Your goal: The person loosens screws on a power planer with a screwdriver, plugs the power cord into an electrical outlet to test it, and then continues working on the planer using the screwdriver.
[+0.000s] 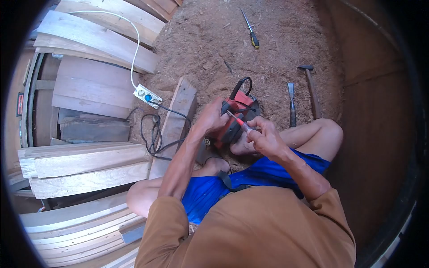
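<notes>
Between my legs rests a red and black power tool (230, 131) that looks like an electric planer, with a black cable looping at its top. My left hand (212, 117) is closed on its near-left side, the fingertips partly hidden. Closed around a small screwdriver (241, 123) with a red and clear handle is my right hand (267, 138). The screwdriver's shaft points up-left toward the planer's body, close to my left fingers. Whether its tip sits in a screw is too small to tell.
Sawdust covers the floor. A chisel (292, 105) and a hammer (311, 87) lie to the right, another screwdriver (254, 39) farther off. Left are a power strip (154, 101) with a blue plug, a coiled black cord (156, 134), a wooden beam (176, 107) and stacked planks (94, 165).
</notes>
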Demonstrator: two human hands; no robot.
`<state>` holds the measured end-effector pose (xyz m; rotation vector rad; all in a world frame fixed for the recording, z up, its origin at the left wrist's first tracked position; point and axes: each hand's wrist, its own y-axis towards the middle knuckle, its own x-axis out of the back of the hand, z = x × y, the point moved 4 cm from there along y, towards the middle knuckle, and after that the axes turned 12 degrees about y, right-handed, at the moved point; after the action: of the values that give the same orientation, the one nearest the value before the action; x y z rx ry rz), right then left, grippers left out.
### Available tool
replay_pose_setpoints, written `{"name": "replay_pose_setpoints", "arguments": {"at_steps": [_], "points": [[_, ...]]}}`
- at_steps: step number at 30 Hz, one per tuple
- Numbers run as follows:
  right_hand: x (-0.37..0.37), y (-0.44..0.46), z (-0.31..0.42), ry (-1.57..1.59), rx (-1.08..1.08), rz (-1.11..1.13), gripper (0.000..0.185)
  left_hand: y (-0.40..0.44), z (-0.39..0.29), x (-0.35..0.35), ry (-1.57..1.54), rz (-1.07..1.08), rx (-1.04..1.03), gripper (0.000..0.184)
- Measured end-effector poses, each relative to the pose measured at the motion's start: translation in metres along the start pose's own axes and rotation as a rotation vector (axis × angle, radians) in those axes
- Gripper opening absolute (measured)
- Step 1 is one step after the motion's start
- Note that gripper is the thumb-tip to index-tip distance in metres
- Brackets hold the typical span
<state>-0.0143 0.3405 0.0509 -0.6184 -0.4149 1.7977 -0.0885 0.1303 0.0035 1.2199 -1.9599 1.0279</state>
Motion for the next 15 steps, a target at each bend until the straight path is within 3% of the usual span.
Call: {"name": "replay_pose_setpoints", "arguments": {"at_steps": [3, 6, 9, 15], "points": [[0.000, 0.006, -0.007, -0.099, 0.151, 0.030, 0.029, 0.002, 0.011, -0.006, 0.037, 0.036, 0.040, 0.048], [-0.007, -0.008, 0.013, -0.719, 0.453, -0.108, 0.027, 0.003, 0.013, -0.009, 0.013, 0.021, -0.017, 0.048], [-0.018, -0.020, 0.029, -1.015, 0.465, -0.037, 0.022, -0.002, -0.009, 0.006, -0.018, 0.025, 0.006, 0.036], [-0.015, -0.021, 0.013, -0.758, 0.578, -0.045, 0.015, -0.003, 0.006, -0.007, 0.050, 0.002, 0.004, 0.044]]}}
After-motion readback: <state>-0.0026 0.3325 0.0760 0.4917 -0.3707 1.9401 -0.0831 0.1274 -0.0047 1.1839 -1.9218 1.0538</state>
